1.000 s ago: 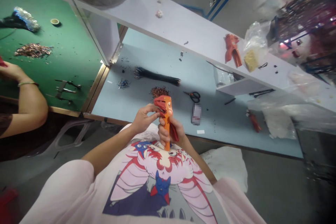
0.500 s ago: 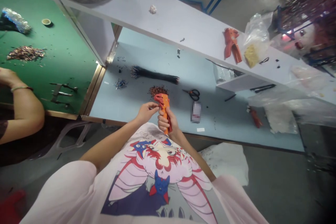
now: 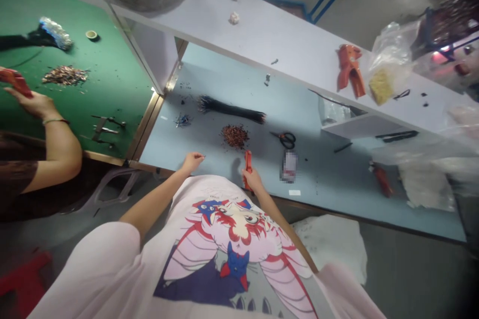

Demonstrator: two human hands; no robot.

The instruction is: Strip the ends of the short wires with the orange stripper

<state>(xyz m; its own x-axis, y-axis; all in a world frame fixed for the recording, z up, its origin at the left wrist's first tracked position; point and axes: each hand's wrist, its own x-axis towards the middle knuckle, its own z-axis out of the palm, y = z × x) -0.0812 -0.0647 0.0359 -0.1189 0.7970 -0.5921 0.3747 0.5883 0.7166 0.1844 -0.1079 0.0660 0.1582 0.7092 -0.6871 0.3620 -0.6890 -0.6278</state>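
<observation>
My right hand (image 3: pixel 253 179) is wrapped round an orange-red hand tool (image 3: pixel 248 164), which stands near the table's front edge. To its left, my left hand (image 3: pixel 193 161) is closed in a pinch on a tiny dark piece whose kind I cannot make out. Just beyond the tool lies a pile of copper-coloured bits (image 3: pixel 235 136). A bundle of black wires (image 3: pixel 234 109) rests behind that pile on the light blue table (image 3: pixel 220 159). Black-handled scissors (image 3: pixel 287 140) lie to the right of the pile.
A co-worker's hand (image 3: pixel 37 104) holds a red tool over the green table (image 3: pixel 112 70) at the left. A raised white shelf (image 3: pixel 292 40) crosses behind, bearing another orange tool (image 3: pixel 351 70) and plastic bags. A phone-like blurred item (image 3: pixel 288 165) lies near the scissors.
My left hand has moved left, away from the tool. The tool in my right hand has turned and come nearer to me, uncovering the pile. The view has shifted, and the co-worker's red tool now shows.
</observation>
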